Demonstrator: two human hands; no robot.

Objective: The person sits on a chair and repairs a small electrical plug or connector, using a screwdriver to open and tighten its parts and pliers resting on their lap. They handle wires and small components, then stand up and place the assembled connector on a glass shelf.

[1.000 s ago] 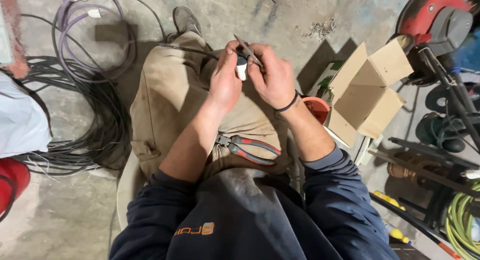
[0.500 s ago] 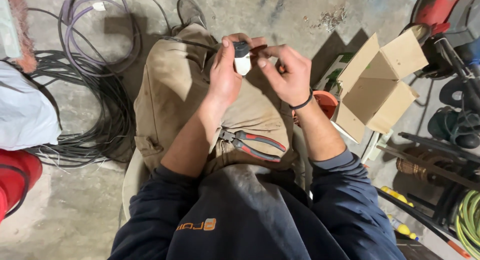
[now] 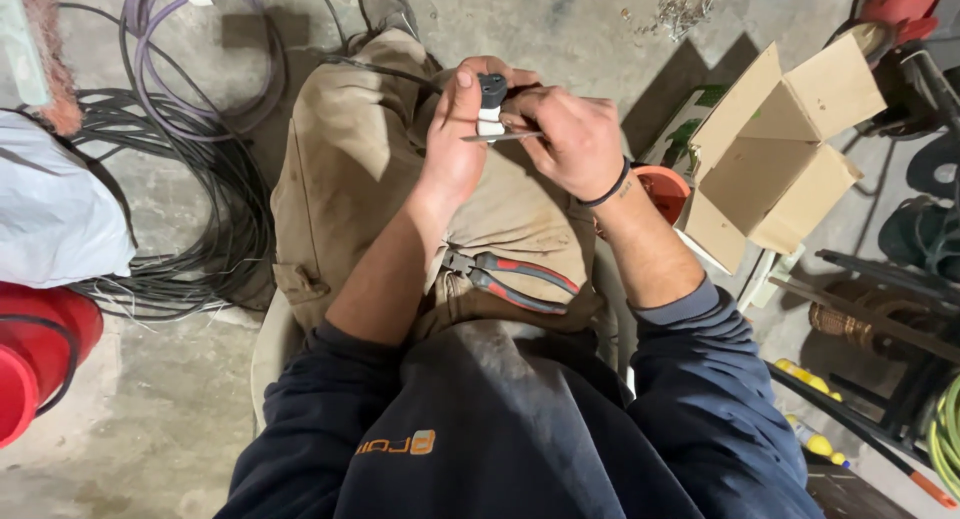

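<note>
1. The left hand [image 3: 455, 144] pinches a small black-and-white plastic plug [image 3: 491, 104] upright above the knees, at twelve o'clock from the lap, likely to steady it.
2. The right hand [image 3: 570, 139], its grip pressed around a thin metal blade [image 3: 500, 136], lays it across the plug's lower part.
3. Red-handled steel pliers [image 3: 510, 277] rest on the lap at six o'clock, within easy reach.
4. An open brown cardboard box [image 3: 770, 149] stands at three o'clock.

open brown cardboard box [image 3: 775, 159] on the floor — right of the knees.

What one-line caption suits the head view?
Left hand holds a small black-and-white plug; right hand works a thin blade against it.
</note>
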